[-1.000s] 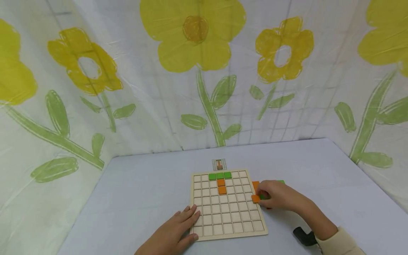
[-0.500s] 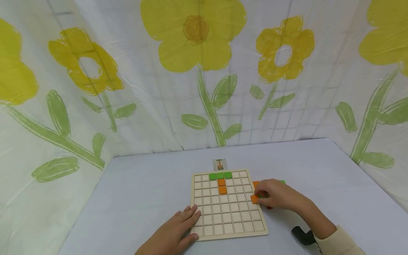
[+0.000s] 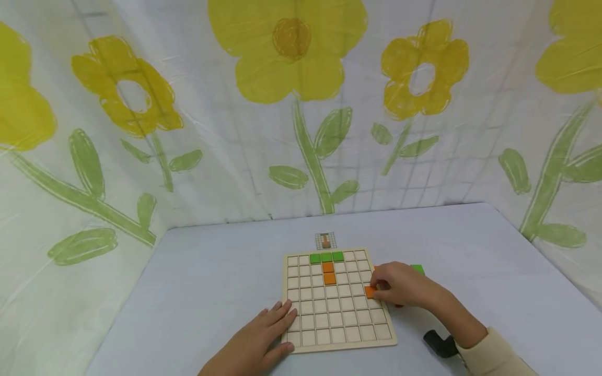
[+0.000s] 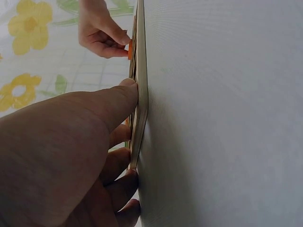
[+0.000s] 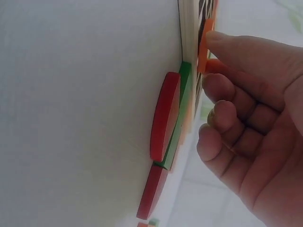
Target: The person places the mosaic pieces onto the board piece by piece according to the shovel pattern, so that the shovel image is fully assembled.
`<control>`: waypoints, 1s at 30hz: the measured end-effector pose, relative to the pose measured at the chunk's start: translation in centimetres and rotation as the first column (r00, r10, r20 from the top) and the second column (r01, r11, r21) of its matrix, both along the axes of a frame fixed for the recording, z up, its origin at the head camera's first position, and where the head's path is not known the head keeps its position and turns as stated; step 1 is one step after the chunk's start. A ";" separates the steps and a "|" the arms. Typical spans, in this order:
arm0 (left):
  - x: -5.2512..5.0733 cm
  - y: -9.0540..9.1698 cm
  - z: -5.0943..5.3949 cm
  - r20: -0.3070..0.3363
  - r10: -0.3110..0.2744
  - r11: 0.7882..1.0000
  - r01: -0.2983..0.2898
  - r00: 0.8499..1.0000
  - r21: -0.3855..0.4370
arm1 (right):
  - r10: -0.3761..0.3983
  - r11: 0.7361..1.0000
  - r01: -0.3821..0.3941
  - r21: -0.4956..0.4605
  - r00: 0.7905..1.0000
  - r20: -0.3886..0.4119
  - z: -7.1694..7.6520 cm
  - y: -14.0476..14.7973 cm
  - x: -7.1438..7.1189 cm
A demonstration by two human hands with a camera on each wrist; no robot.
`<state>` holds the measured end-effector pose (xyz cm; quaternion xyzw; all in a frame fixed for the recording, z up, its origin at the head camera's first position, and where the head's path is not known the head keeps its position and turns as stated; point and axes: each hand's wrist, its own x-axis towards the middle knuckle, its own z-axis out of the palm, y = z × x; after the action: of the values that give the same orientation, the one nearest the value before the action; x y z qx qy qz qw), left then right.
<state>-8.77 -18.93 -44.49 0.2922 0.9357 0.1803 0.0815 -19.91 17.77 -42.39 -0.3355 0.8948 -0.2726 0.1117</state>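
A square wooden grid board [image 3: 338,318] lies on the table. Along its top row sit three green tiles [image 3: 326,257], and below the middle one come two orange tiles [image 3: 329,272] in a column. My left hand [image 3: 258,337] rests on the board's left edge with fingers spread; in the left wrist view the thumb [image 4: 120,101] touches the rim. Between thumb and index finger my right hand [image 3: 404,284] pinches an orange tile [image 5: 205,47] over the board's right side. Red tiles [image 5: 165,118] and a green tile [image 5: 177,139] lie beside the board, partly hidden by that hand in the head view.
A small printed pattern card [image 3: 325,241] lies just beyond the board. Another green tile [image 3: 417,269] shows past the right hand. A black curved object [image 3: 440,343] is by the right wrist. A flower-printed curtain [image 3: 226,156] hangs behind the table.
My right hand has moved slightly left with the orange tile, from the board's right edge onto its right-hand squares. The left hand stays in place on the board.
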 end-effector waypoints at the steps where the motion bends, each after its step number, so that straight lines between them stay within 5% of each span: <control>1: 0.0 0.0 0.0 -0.005 -0.001 1.000 0.001 1.000 0.001 | -0.001 1.000 0.001 0.002 1.000 0.001 0.0 -0.1 0.0; 30: -0.2 0.0 -0.1 0.002 -0.010 1.000 0.010 1.000 0.002 | 0.048 0.998 -0.045 0.047 0.996 -0.077 -0.2 -2.8 0.0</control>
<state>-8.92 -18.97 -44.60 0.2967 0.9340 0.1810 0.0831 -19.95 14.96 -42.54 -0.3640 0.8964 -0.2361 0.0905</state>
